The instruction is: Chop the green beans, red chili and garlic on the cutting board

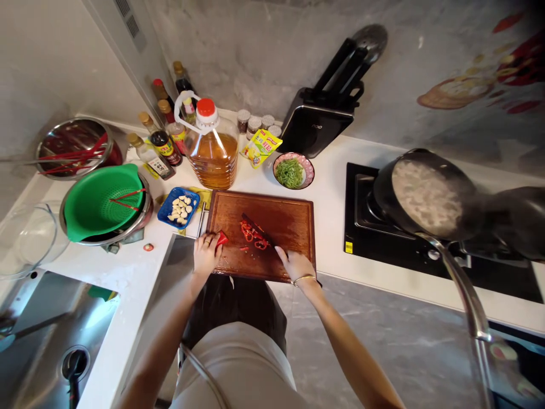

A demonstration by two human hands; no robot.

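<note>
A brown wooden cutting board [293, 218] lies on the counter in front of me. At its left edge my left hand [207, 254] is closed on a piece of red pepper [222, 238]. My right hand [297, 266] grips a kitchen knife [264, 234], whose dark blade points up and left over the board. Cut red pepper rings [251, 232] lie along the blade near the middle of the board. Left of the board, a blue tray holds peeled garlic cloves [181, 209].
A large oil jug [213, 153], sauce bottles [164, 146] and a black knife block [313, 128] stand behind. A bowl of sliced green vegetable [290, 172] sits behind the board. To the right, a steaming pan [383, 187] rests on the stove [353, 227]. Left are a green colander [79, 204] and the sink [38, 341].
</note>
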